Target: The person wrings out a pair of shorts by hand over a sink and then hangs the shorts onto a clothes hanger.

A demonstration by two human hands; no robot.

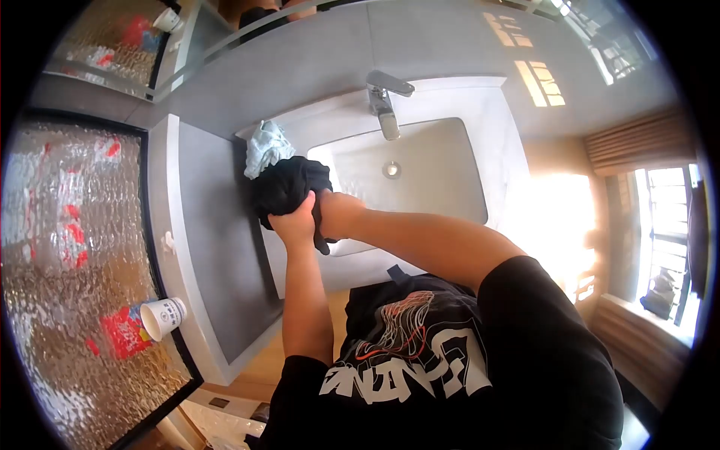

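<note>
Black cloth [281, 187] over white sink counter [501, 142].

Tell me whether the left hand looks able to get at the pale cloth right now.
Probably not directly: the left hand is holding the black cloth, and that bundle sits between it and the pale cloth. With the bundle set aside, it likely could, as the pale cloth lies close by.

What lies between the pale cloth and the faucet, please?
Only bare white countertop lies between the pale cloth and the faucet, in the head view.
</note>
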